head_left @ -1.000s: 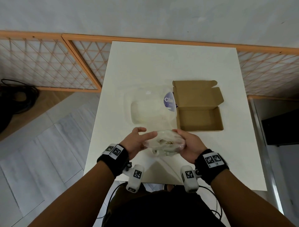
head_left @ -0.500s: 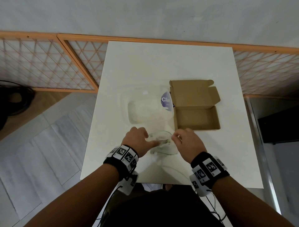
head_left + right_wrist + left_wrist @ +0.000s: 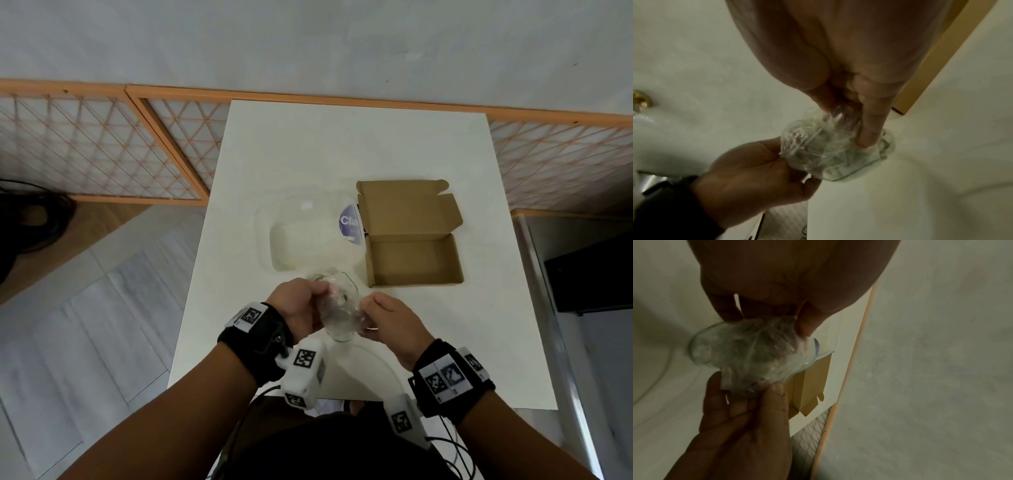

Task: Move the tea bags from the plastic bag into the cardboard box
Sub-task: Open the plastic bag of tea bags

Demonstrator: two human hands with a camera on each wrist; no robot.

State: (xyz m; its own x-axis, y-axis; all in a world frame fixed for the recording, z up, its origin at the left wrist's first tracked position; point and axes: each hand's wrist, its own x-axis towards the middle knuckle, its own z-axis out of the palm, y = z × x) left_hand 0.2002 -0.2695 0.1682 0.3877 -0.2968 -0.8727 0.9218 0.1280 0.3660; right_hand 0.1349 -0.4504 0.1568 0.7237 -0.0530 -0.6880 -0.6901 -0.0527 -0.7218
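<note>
Raised since 0.5 s ago: plastic bag (image 3: 339, 313), pinched by left hand (image 3: 297, 306) and right hand (image 3: 390, 323), near cardboard box (image 3: 412, 258) front edge; table (image 3: 479, 342) beside box bare.

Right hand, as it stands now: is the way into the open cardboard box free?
Probably yes. The cardboard box lies open just beyond the right hand with bare table between, though that hand pinches the plastic bag.
</note>
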